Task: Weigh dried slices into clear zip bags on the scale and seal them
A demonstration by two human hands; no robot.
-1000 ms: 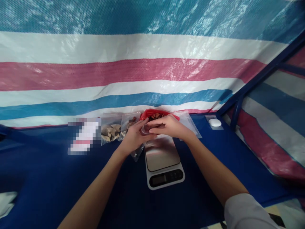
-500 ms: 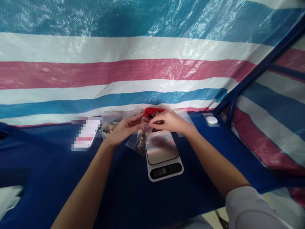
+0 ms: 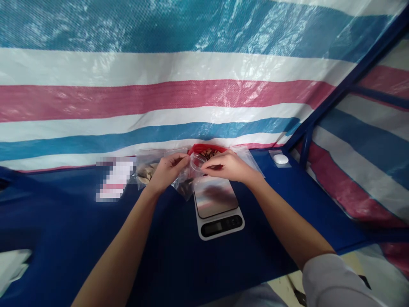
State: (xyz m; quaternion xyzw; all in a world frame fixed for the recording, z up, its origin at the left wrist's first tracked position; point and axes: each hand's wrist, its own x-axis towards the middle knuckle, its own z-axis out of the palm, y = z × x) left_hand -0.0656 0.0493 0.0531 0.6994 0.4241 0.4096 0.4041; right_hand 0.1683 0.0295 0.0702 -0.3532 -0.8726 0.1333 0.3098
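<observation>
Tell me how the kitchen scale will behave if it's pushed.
The kitchen scale should slide rather than tip, given its low, wide shape. It's probably stiff: the casing and plate look rigid. That plate's shiny surface may feel slippery.

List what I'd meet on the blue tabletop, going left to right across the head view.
Pixelated item → bag of dried pieces → left hand → scale → white oval item.
</observation>
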